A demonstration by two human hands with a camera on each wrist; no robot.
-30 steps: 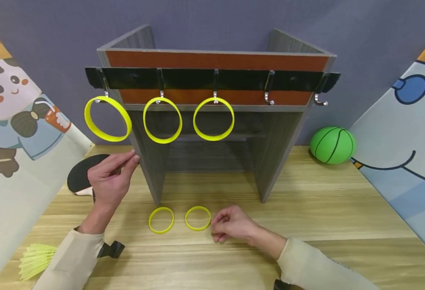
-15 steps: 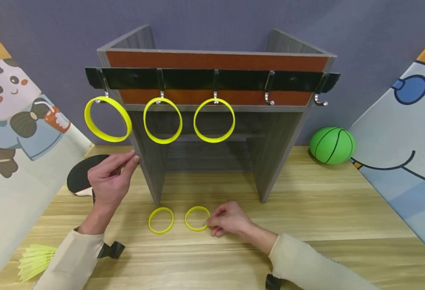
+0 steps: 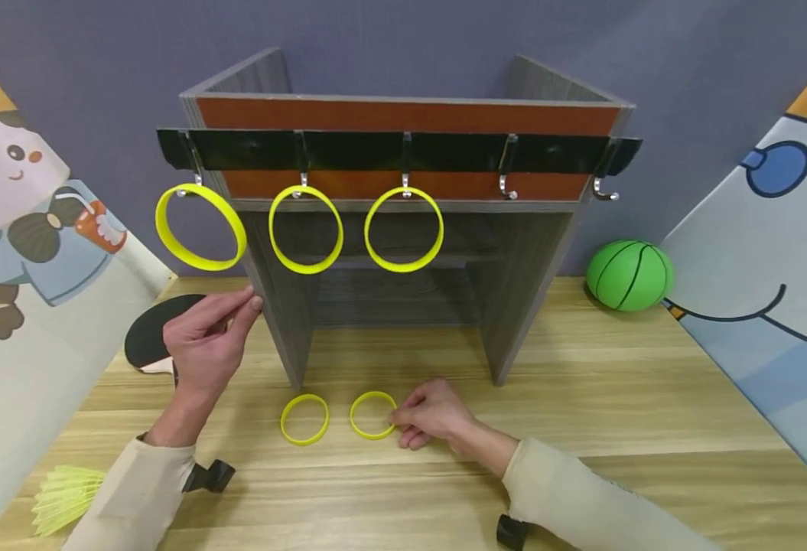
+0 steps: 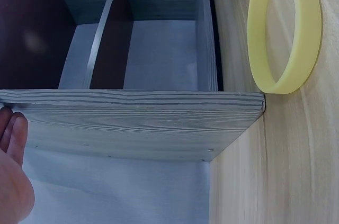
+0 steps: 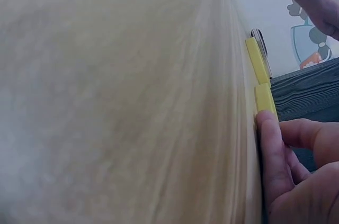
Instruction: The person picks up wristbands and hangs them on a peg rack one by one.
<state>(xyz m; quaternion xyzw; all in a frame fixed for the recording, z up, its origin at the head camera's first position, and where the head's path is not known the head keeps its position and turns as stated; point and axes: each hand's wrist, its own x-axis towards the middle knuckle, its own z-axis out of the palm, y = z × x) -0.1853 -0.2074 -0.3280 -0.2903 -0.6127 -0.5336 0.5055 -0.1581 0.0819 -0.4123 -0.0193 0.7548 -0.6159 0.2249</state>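
In the head view, three yellow rings [image 3: 200, 262] [image 3: 307, 268] [image 3: 405, 267] hang from metal hooks on a black hook rail [image 3: 355, 151]. The rail runs across the front of a grey wooden shelf unit [image 3: 282, 329]. My left hand [image 3: 206, 337] holds the front edge of the unit's left side panel, with thumb and fingertips together there. On the table, my right hand [image 3: 434, 413] pinches the right side of a yellow ring [image 3: 355, 405]. Another yellow ring [image 3: 283, 409] lies to its left. The right wrist view shows my fingertips [image 5: 266, 115] at the ring's edge.
Two hooks [image 3: 506, 188] [image 3: 604, 191] on the right carry no ring. A green ball [image 3: 630, 275] lies right of the unit. Partly behind my left hand is a black table tennis bat [image 3: 151, 333]; a yellow shuttlecock [image 3: 66, 497] lies near my left sleeve.
My right hand has moved slightly left and reached the edge of the nearer ring on the table. My left hand stays at the side panel. The hanging rings look unchanged.
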